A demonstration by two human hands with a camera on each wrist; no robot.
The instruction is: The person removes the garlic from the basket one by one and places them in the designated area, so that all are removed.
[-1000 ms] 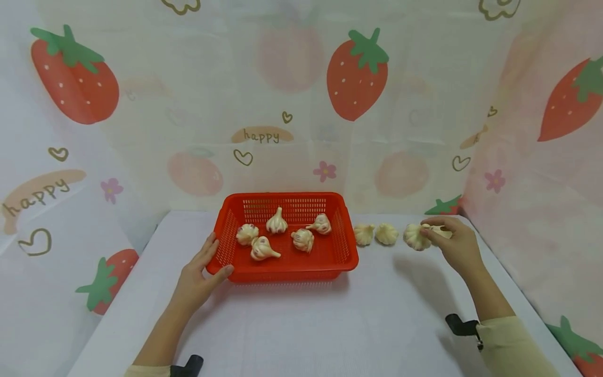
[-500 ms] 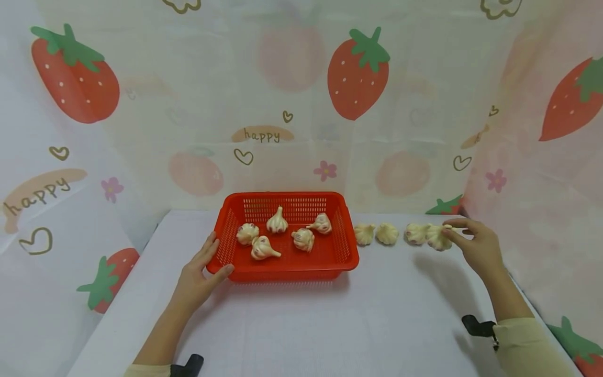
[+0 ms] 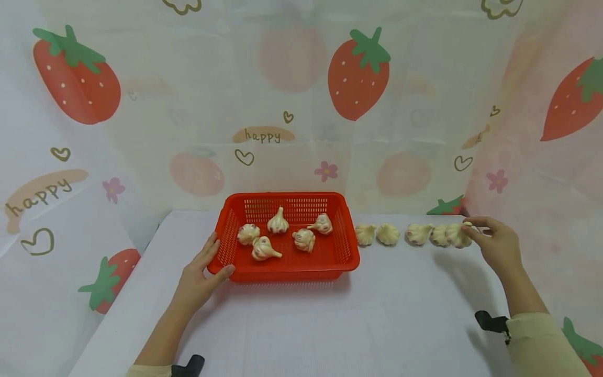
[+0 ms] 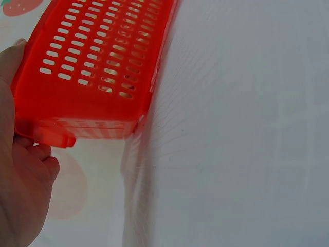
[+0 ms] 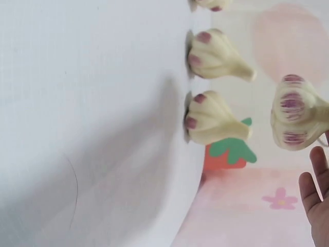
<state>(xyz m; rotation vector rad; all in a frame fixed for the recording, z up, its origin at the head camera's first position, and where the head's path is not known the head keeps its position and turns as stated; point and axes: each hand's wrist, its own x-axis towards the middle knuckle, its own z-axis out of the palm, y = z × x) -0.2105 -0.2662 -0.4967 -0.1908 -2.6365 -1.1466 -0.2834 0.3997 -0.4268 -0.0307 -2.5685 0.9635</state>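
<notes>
My left hand (image 3: 200, 280) grips the left end of a red plastic basket (image 3: 289, 275), thumb on the front corner of its rim. In the left wrist view, its fingers (image 4: 43, 154) lie beneath the basket's rim. Several garlic bulbs (image 3: 265, 248) lie spread on the basket floor. My right hand (image 3: 499, 246) pinches another garlic bulb (image 3: 457, 236) by its stem, at the right end of a row. The right wrist view shows this held garlic bulb (image 5: 295, 113) raised off the table, apart from the standing ones.
Several garlic bulbs stand in a row right of the basket, from one beside its rim (image 3: 365, 235) to another garlic bulb (image 3: 439, 235) by the held one. White cloth covers the table (image 3: 301, 324). A strawberry-print curtain (image 3: 292, 162) rises behind and at both sides.
My right hand has carried its garlic bulb rightward along the row, uncovering the standing bulbs it passed in front of. My left hand and the basket have stayed in place.
</notes>
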